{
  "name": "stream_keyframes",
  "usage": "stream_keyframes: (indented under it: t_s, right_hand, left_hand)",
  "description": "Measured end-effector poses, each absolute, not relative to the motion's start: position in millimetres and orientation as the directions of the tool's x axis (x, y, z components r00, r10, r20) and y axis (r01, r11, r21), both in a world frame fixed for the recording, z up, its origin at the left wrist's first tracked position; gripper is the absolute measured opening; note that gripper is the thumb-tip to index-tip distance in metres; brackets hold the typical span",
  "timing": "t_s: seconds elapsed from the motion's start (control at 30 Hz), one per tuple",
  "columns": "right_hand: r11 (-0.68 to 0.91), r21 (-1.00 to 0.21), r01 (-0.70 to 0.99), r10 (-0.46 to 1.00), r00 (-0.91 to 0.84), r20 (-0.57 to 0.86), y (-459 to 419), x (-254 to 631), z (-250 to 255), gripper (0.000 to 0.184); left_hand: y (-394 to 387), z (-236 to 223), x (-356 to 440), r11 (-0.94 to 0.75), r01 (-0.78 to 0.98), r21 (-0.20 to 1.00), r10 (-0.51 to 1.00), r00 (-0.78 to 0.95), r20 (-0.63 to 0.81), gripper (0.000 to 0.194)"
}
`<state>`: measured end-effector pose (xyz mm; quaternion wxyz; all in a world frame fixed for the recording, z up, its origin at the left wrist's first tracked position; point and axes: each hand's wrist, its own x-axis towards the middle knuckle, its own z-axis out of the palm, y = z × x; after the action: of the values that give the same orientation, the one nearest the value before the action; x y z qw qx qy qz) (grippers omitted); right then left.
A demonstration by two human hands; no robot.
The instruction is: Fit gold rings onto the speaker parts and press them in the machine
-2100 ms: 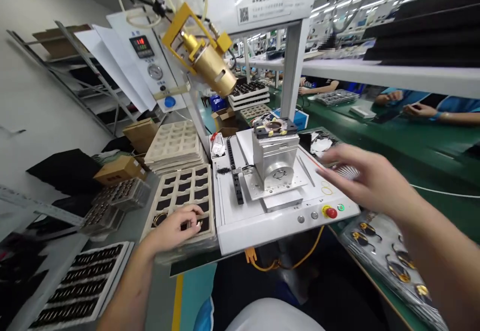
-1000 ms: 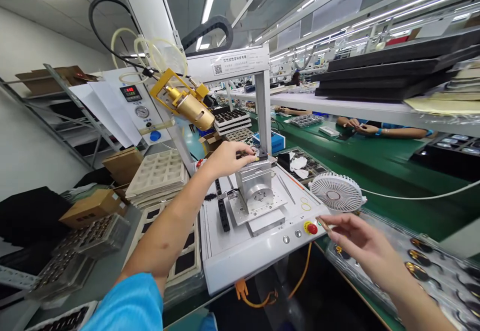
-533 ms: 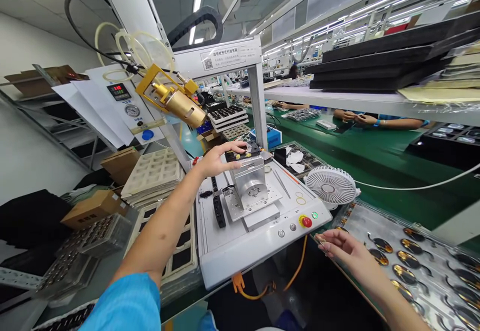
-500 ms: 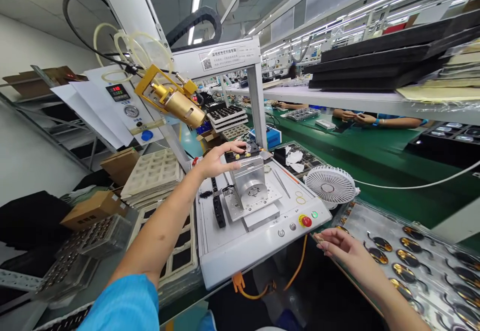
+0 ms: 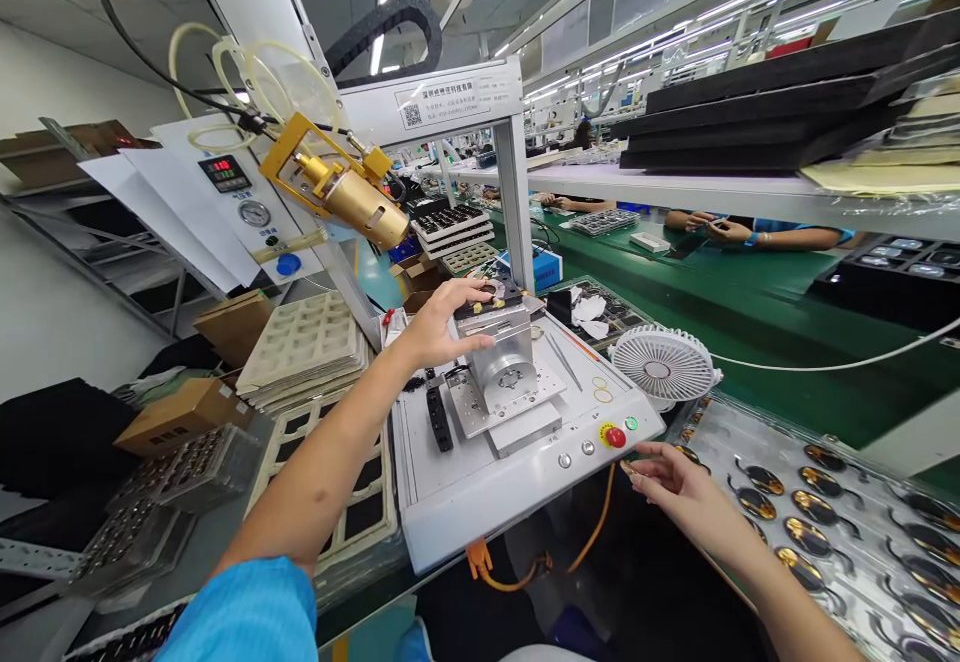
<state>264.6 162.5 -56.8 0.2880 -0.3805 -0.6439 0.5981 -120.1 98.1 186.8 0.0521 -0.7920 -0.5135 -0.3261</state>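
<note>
My left hand [image 5: 442, 327] reaches over the top of a metal fixture block [image 5: 504, 350] on the benchtop dispensing machine. Its fingers lie stretched along the black holder [image 5: 501, 292] on top, and the thumb is spread apart in front of the block. A small round piece sits in that holder, partly hidden by the fingers. My right hand [image 5: 671, 487] is off the machine's front right corner, just below the red emergency button [image 5: 615, 437]. Thumb and fingertips there come together in a pinch; something tiny shows at the tips, too small to name.
A gold dispensing valve [image 5: 360, 204] hangs above and left of the fixture. Tweezers [image 5: 564, 360] lie on the machine bed. A white fan [image 5: 664, 367] stands at the right, by a clear tray [image 5: 772, 427] of round dark parts with tails. Across the bench, a co-worker's hands [image 5: 720, 230] are visible.
My right hand has shifted slightly left and up, nearer the machine's corner. The left hand remains at the fixture, its fingers slightly moved. The view has shifted a little.
</note>
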Motion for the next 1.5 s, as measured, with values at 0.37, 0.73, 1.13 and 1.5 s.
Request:
stream_keyframes:
  t_s: [0.37, 0.73, 1.13, 1.5]
  right_hand:
    - [0.415, -0.643, 0.644, 0.801, -0.594, -0.077, 149, 244, -69, 0.088]
    - [0.313, -0.836, 0.450, 0.740, -0.667, -0.082, 129, 261, -40, 0.075]
    - [0.431, -0.901, 0.042, 0.701, -0.645, 0.306, 65, 247, -34, 0.083]
    - [0.376, -0.177, 0.909, 0.907, -0.400, -0.127, 210, 287, -9, 0.022]
  left_hand:
    - [30, 181, -92, -0.420, 0.865, 0.275, 0.769, 0.178, 0.614, 0.064]
    - [-48, -19, 41, 0.102, 0.053, 0.993, 0.972, -0.220, -0.088, 0.032]
    - [-26, -48, 87, 0.069, -0.585, 0.808, 0.969, -0.153, -0.193, 0.050]
    - [-35, -58, 82, 0.100, -0.529, 0.842, 0.938, -0.232, -0.257, 0.052]
